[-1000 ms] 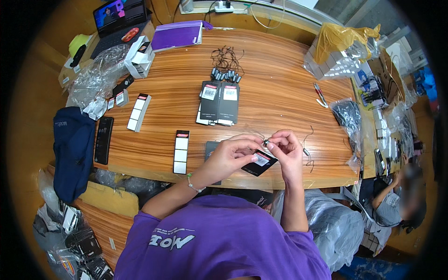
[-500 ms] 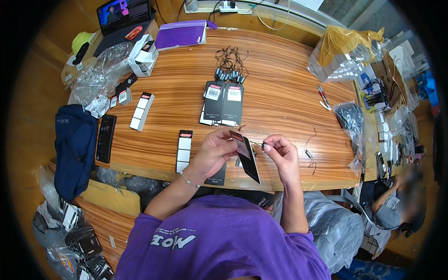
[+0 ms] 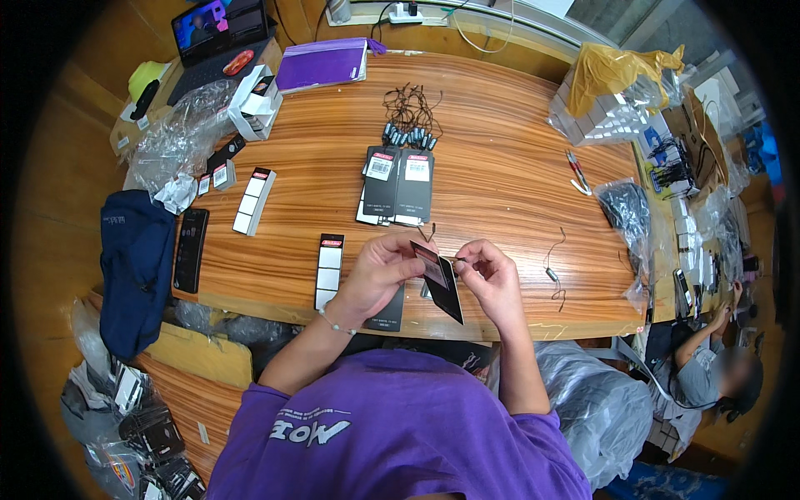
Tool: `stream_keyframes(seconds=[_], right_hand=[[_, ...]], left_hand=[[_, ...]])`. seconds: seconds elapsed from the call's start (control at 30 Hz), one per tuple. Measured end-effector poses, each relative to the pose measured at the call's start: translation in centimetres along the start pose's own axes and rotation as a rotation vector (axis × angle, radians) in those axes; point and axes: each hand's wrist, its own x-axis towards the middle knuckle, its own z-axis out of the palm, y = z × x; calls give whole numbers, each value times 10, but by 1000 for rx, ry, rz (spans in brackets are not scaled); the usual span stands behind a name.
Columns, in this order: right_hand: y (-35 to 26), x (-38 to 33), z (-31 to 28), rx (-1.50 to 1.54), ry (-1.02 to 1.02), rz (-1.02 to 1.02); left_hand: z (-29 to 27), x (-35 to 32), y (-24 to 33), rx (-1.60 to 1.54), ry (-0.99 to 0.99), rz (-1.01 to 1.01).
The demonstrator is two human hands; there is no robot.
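Note:
My left hand (image 3: 379,275) pinches the top of a black hang tag (image 3: 440,282) and holds it upright on edge above the near side of the wooden table (image 3: 492,183). My right hand (image 3: 492,279) is just right of the tag, with a thin black string (image 3: 454,260) pinched at its fingertips next to the tag's upper edge. A dark card (image 3: 390,307) lies flat under my left hand.
A stack of black tags (image 3: 398,183) and a bundle of black strings (image 3: 408,117) lie mid-table. White sticker strips (image 3: 330,260) (image 3: 253,200) sit to the left, a loose string (image 3: 554,268) to the right. Plastic bags, a laptop (image 3: 218,25), a purple folder and boxes ring the table. Another person (image 3: 708,367) sits at lower right.
The tag, flat between my hands a second ago, was lifted and turned on edge. My right hand has brought the string close to the tag's top.

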Motion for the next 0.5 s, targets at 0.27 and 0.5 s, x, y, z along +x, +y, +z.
stream_keyframes(seconds=[0.27,0.5], right_hand=[[1,3,3,-48,126,-69],[0,6,-13,727,-83,123]], left_hand=[[16,-4,1,354,-32,-146],[9,-7,-2,316,-28,-97]])
